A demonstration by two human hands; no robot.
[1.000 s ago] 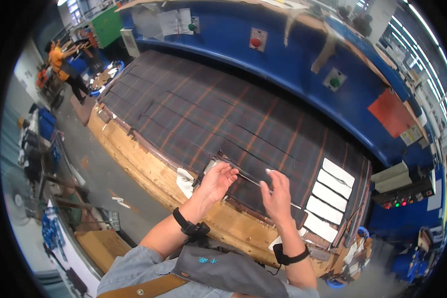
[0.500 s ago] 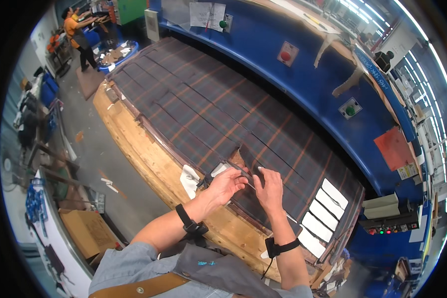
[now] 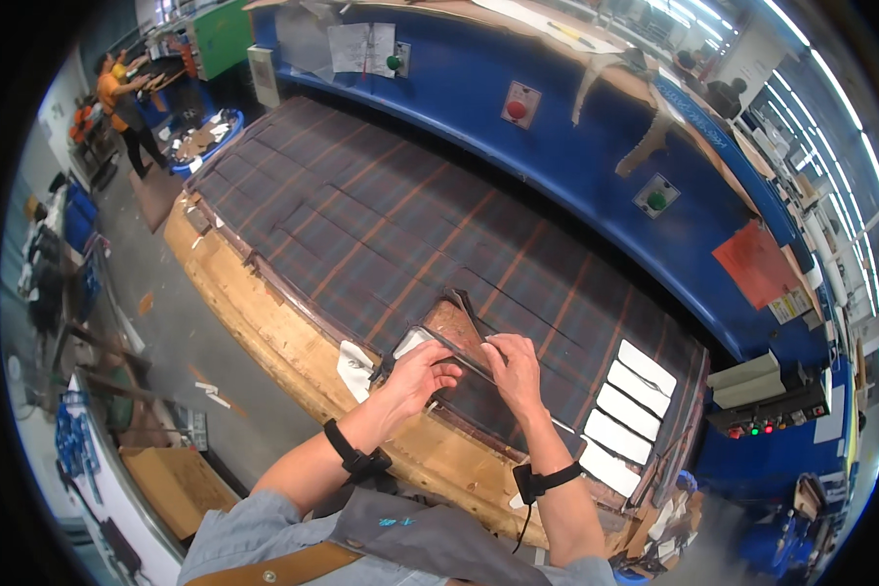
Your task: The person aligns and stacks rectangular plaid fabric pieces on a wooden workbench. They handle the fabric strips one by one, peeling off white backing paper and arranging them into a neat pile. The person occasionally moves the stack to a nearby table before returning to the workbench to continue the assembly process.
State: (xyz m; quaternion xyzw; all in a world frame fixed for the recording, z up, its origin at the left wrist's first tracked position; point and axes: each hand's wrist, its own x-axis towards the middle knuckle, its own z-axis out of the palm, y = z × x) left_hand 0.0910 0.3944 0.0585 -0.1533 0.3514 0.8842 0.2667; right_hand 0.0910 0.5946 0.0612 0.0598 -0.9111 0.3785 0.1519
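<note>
Dark plaid fabric (image 3: 361, 225) with orange lines covers the table in front of me, with cut lines showing in it. A cut piece of the plaid fabric (image 3: 474, 342) is raised near the front edge, baring a brown patch (image 3: 451, 327) beneath. My right hand (image 3: 515, 371) pinches its right part between thumb and fingers. With curled fingers, my left hand (image 3: 415, 379) grips its near left edge; the fingertips are partly hidden. Beside the left hand lie a small white piece (image 3: 412, 341) and a crumpled white piece (image 3: 355, 367).
Several white panels (image 3: 627, 412) lie on the fabric at right. A wooden ledge (image 3: 254, 313) runs along the near side. Behind stands a blue machine body (image 3: 459, 88) with buttons; a control box (image 3: 767, 415) is at right. Another person (image 3: 122, 107) stands far left beside a blue scrap tub (image 3: 205, 142).
The fabric piece has been lifted and peeled back, so more of the brown patch shows. My hands have moved farther apart. The view has shifted slightly.
</note>
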